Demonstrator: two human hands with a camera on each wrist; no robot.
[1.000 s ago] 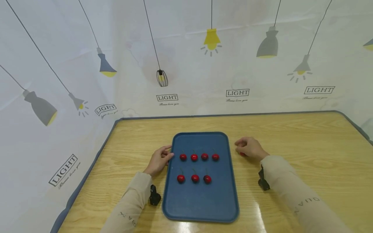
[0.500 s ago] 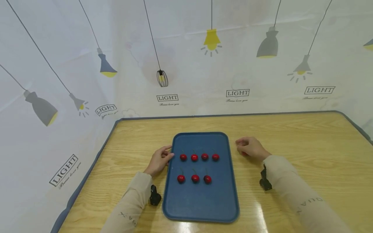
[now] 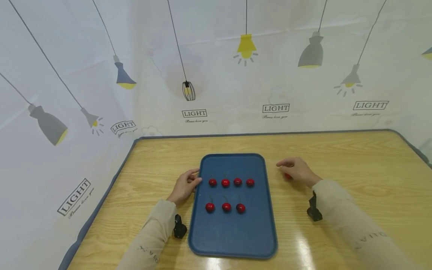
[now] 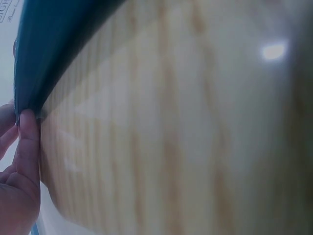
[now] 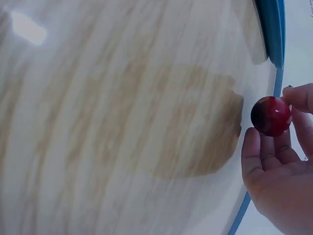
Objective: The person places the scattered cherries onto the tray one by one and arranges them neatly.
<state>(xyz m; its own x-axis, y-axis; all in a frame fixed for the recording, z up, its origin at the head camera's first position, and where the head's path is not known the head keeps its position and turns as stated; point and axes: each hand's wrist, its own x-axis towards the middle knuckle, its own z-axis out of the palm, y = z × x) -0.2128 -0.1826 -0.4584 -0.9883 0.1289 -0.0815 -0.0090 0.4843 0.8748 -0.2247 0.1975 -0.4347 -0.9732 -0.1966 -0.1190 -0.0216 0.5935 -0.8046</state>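
A blue tray (image 3: 233,238) lies on the table in front of me, with red stemmed cherries in two rows. The far row holds several cherries (image 3: 225,182); the near row has three cherries (image 3: 226,207). At the tray's left edge my left hand (image 3: 183,186) pinches the rim; in the left wrist view its fingers (image 4: 29,128) lie on either side of that rim. To the right of the tray, my right hand (image 3: 298,171) holds another dark red cherry (image 5: 272,116) at its fingertips, above the wood. From the head view most of that cherry is hidden.
The wooden table (image 3: 357,161) has a blue-grey border along its far and left edges. Behind it hangs a white sheet (image 3: 222,75) printed with lamps. A black device (image 3: 314,210) is strapped at my right wrist, another device (image 3: 180,227) at my left.
My right hand has moved slightly right, away from the tray, with the cherry in it. The left hand and the cherries on the tray have stayed in place.
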